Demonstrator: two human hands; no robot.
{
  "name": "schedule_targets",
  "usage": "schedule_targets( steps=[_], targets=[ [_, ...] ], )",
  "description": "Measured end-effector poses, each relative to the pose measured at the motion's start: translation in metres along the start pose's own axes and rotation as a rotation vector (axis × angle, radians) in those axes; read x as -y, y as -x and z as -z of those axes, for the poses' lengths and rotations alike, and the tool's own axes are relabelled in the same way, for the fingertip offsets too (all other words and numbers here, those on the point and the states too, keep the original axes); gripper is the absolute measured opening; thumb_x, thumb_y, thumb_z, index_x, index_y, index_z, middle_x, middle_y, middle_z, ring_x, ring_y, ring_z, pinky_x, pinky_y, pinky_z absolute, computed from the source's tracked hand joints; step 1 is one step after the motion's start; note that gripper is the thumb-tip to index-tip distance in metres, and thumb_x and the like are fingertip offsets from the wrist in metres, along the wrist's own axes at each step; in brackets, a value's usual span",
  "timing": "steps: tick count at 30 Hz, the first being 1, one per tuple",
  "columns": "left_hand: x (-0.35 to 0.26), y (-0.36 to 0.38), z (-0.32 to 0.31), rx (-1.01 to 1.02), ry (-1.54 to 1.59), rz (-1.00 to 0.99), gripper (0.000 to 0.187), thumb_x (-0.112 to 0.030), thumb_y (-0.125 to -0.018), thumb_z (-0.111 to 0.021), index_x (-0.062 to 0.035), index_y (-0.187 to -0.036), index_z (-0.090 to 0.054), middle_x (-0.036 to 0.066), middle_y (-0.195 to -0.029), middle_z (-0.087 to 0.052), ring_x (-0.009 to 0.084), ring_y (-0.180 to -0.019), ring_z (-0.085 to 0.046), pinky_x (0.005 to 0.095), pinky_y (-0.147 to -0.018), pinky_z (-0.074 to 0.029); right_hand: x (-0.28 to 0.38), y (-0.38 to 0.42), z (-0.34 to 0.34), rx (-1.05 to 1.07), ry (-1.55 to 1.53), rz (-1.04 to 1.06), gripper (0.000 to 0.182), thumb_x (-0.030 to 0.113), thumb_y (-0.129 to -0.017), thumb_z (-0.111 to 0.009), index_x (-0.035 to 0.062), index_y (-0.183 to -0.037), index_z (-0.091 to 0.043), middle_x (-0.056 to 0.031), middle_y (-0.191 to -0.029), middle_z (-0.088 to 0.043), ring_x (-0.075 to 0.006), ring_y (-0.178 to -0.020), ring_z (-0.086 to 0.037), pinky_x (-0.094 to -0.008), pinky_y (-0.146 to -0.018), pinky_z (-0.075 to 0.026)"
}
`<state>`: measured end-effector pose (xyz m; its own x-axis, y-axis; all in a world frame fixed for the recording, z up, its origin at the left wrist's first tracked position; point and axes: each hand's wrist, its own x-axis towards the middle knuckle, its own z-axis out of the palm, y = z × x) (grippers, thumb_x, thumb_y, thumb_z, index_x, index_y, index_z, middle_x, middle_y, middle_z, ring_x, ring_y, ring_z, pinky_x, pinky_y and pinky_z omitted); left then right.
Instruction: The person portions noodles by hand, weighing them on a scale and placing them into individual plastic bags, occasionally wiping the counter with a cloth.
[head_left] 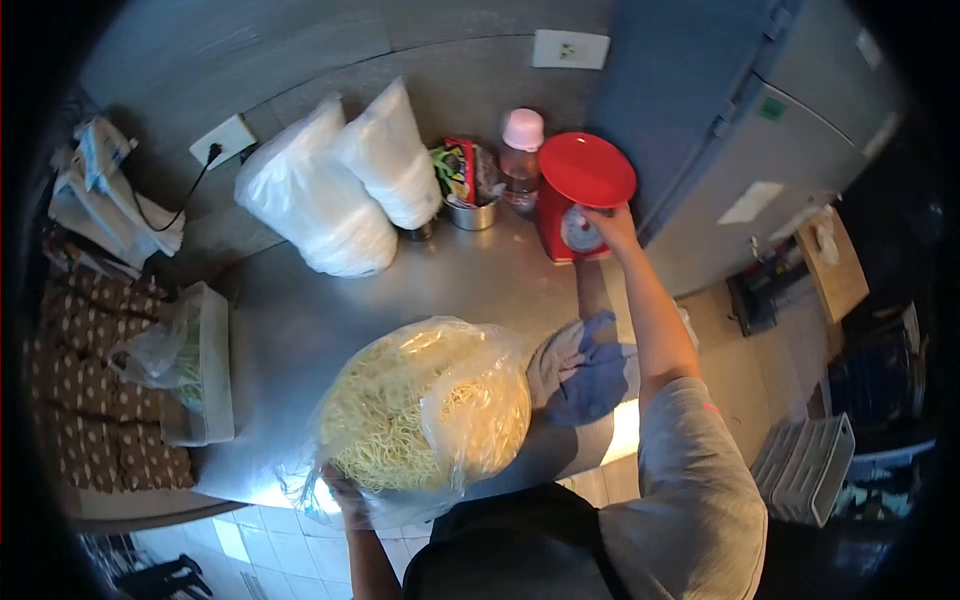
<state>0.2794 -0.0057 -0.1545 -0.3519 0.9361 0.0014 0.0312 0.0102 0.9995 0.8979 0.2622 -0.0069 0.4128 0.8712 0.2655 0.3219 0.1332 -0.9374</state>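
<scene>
A large clear plastic bag of yellow noodles point(390, 420) lies on the metal table in front of me. At its lower left edge is my left hand point(343, 492), closed on the plastic, its fingers partly hidden by the bag. My right hand point(612, 224) reaches far forward to a red kitchen scale point(556, 225) with a round red pan point(588, 170). Its fingers are closed on the scale just under the pan, in front of part of the white dial point(577, 232).
Stuffed white plastic bags point(320, 200) stand against the wall. Near them are a metal cup point(470, 214) with packets and a pink-capped bottle point(520, 165). A crumpled cloth point(585, 370) lies right of the noodles; a white plastic bin point(213, 360) stands left. A grey cabinet point(740, 150) rises at right.
</scene>
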Motion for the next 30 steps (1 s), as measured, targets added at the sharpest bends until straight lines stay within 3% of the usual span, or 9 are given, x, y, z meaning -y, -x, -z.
schedule_targets(
  steps=[1,2,5,7,10,12,15,21,30],
  targets=[
    [-0.011,0.000,-0.008,-0.031,-0.005,0.015,0.062,-0.043,-0.099,-0.021,-0.0001,-0.143,-0.014,0.013,-0.146,-0.025,0.0225,-0.133,-0.027,0.0344,-0.111,-0.020,0.000,-0.010,-0.007,0.033,-0.026,-0.051,0.062,0.018,-0.068,-0.080,0.0033,-0.122,-0.052,-0.0108,-0.110,-0.061,-0.0181,-0.093,-0.061,-0.0328,-0.074,-0.053],
    [-0.017,0.009,-0.024,0.020,0.192,0.119,0.060,-0.047,-0.097,-0.029,-0.0007,-0.134,-0.034,0.013,-0.133,-0.042,0.0233,-0.120,-0.043,0.0369,-0.101,-0.035,-0.001,-0.017,-0.009,0.055,0.024,-0.190,0.063,0.023,-0.066,-0.082,0.0041,-0.119,-0.055,-0.0098,-0.113,-0.062,-0.0200,-0.103,-0.059,-0.0354,-0.087,-0.046],
    [-0.015,0.008,-0.025,-0.004,0.489,0.302,0.064,-0.043,-0.098,-0.033,0.0022,-0.141,-0.018,0.013,-0.141,-0.035,0.0230,-0.127,-0.035,0.0357,-0.106,-0.029,-0.037,-0.024,-0.020,-0.195,0.341,-0.013,0.069,0.030,-0.062,-0.084,0.0038,-0.119,-0.055,-0.0106,-0.113,-0.062,-0.0235,-0.105,-0.058,-0.0355,-0.089,-0.045],
    [0.034,0.014,-0.007,-0.101,-0.469,-0.231,0.065,-0.033,-0.094,-0.047,0.0028,-0.141,-0.019,0.017,-0.138,-0.037,0.0282,-0.126,-0.037,0.0393,-0.105,-0.030,-0.036,-0.020,-0.025,-0.279,0.435,-0.012,0.074,0.035,-0.060,-0.084,0.0038,-0.119,-0.054,-0.0115,-0.115,-0.061,-0.0264,-0.109,-0.057,-0.0352,-0.089,-0.044],
    [0.038,0.020,-0.005,-0.173,-0.934,-0.489,0.070,-0.029,-0.090,-0.054,0.0028,-0.141,-0.019,0.020,-0.139,-0.036,0.0325,-0.127,-0.035,0.0413,-0.105,-0.029,-0.022,0.011,-0.029,-0.274,0.484,-0.022,0.077,0.038,-0.060,-0.082,0.0049,-0.122,-0.051,-0.0131,-0.121,-0.056,-0.0303,-0.115,-0.051,-0.0384,-0.093,-0.041],
    [0.035,0.022,-0.010,-0.173,-0.945,-0.395,0.072,-0.028,-0.088,-0.057,0.0024,-0.141,-0.019,0.022,-0.139,-0.035,0.0347,-0.127,-0.034,0.0418,-0.104,-0.029,-0.010,0.040,-0.033,-0.237,0.513,0.075,0.084,0.043,-0.060,-0.080,0.0071,-0.127,-0.046,-0.0169,-0.127,-0.049,-0.0372,-0.118,-0.044,-0.0445,-0.097,-0.036],
    [0.035,0.019,-0.005,-0.100,-0.805,-0.216,0.072,-0.028,-0.087,-0.058,0.0015,-0.141,-0.021,0.022,-0.139,-0.035,0.0360,-0.127,-0.035,0.0415,-0.104,-0.029,-0.028,0.051,-0.042,-0.273,0.209,0.240,0.077,0.030,-0.062,-0.082,0.0043,-0.125,-0.045,-0.0162,-0.128,-0.048,-0.0331,-0.118,-0.045,-0.0415,-0.097,-0.036],
    [0.086,0.010,0.036,-0.044,-0.906,-0.188,0.052,-0.022,-0.089,-0.057,-0.0002,-0.132,-0.038,0.015,-0.126,-0.050,0.0300,-0.122,-0.042,0.0390,-0.105,-0.030,0.026,0.000,-0.018,0.211,-0.323,-0.353,0.077,0.016,-0.067,-0.081,0.0011,-0.131,-0.040,-0.0126,-0.134,-0.044,-0.0204,-0.123,-0.042,-0.0331,-0.099,-0.036],
    [0.010,0.022,-0.035,-0.121,-0.817,-0.285,0.051,-0.030,-0.090,-0.051,-0.0020,-0.131,-0.039,0.015,-0.127,-0.049,0.0288,-0.122,-0.041,0.0400,-0.105,-0.031,0.039,0.002,-0.046,0.636,-0.207,-0.502,0.078,0.017,-0.067,-0.081,0.0002,-0.131,-0.040,-0.0137,-0.132,-0.046,-0.0214,-0.121,-0.044,-0.0339,-0.098,-0.037]
  ],
)
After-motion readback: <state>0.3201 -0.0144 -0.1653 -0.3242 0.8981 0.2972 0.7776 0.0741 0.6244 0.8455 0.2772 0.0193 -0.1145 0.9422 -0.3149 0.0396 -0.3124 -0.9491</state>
